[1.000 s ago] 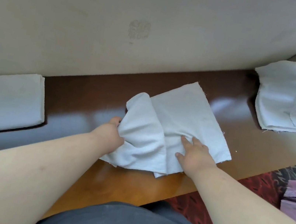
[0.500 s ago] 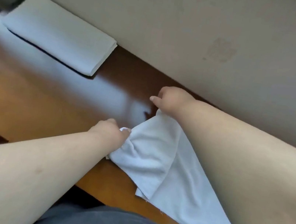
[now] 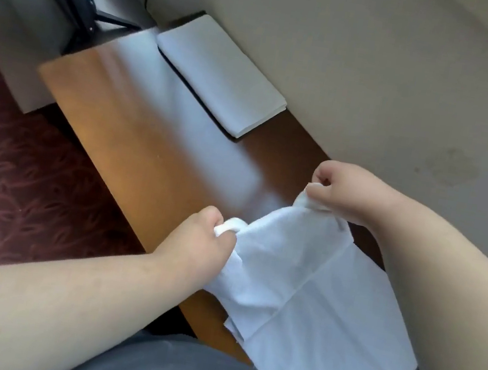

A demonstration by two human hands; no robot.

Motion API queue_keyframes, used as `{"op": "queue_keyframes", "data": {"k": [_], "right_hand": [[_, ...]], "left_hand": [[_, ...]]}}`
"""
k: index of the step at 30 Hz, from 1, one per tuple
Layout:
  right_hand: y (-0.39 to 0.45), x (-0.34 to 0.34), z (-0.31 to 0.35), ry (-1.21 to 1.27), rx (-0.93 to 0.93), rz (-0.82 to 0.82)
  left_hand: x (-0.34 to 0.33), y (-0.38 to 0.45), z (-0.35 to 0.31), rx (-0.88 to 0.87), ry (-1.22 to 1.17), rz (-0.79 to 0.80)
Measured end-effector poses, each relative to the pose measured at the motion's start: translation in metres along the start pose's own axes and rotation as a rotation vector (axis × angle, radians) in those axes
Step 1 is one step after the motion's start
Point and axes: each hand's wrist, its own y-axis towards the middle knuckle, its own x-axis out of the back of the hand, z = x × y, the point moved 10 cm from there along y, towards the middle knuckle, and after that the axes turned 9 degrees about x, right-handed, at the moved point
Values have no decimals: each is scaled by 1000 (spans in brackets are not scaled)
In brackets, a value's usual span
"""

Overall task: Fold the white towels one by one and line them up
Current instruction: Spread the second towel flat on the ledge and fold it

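Towel [image 3: 309,291] between both hands' grip

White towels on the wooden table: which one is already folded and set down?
The folded towel lying flat against the wall, untouched. The other towel hangs loose, pinched by the left hand and right hand.

both forearms are bare and come in from the bottom edge. the left arm crosses from the lower left toward the middle. the left hand [image 3: 195,241] is seen from its back, the fingers curled into a closed grip that bunches a corner of the white towel [image 3: 308,294]. the right arm comes from the right edge and reaches farther forward, toward the wall side. the right hand [image 3: 342,191] is also curled, thumb and fingers pinching another corner of the towel. the two hands are apart, right one higher in the view.
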Motion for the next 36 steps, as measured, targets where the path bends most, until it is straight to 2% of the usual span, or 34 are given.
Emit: {"op": "queue_keyframes", "data": {"k": [3, 6, 9, 11, 14, 16, 19, 21, 23, 25, 28, 30, 32, 34, 36], "right_hand": [[11, 14, 4, 240, 27, -245], [25, -19, -13, 389, -96, -234], [31, -69, -36, 449, -313, -41], [34, -88, -40, 338, -389, 82], [55, -86, -23, 84, -288, 122], [67, -87, -9, 59, -240, 136], [80, -97, 3, 69, -227, 176], [84, -106, 7, 88, -252, 195], [92, -107, 8, -17, -224, 181], [99, -101, 6, -30, -219, 81], [93, -88, -1, 176, -258, -129], [79, -73, -14, 307, -275, -286], [53, -53, -36, 358, -287, -442], [9, -37, -69, 358, -333, -592], [-56, -32, -107, 321, -421, -737]], "left_hand": [[29, -5, 7, -48, -160, -221], [39, 1, 20, -41, -170, -314], [27, 17, 32, 40, -78, -226], [20, 30, 42, 123, -100, -140], [27, 49, 55, 208, -69, -181], [34, 63, 63, 278, 26, -185], [37, 84, 68, 353, 119, -95], [34, 92, 65, 307, 227, -18], [39, 94, 60, 229, 301, -29], [52, 94, 61, 211, 277, -88], [64, 92, 66, 187, 248, -125], [69, 88, 49, 30, 364, -196], [58, 81, 18, -213, 490, -218], [31, 70, -10, -431, 606, -155], [-2, 57, -32, -576, 675, -68]]}}
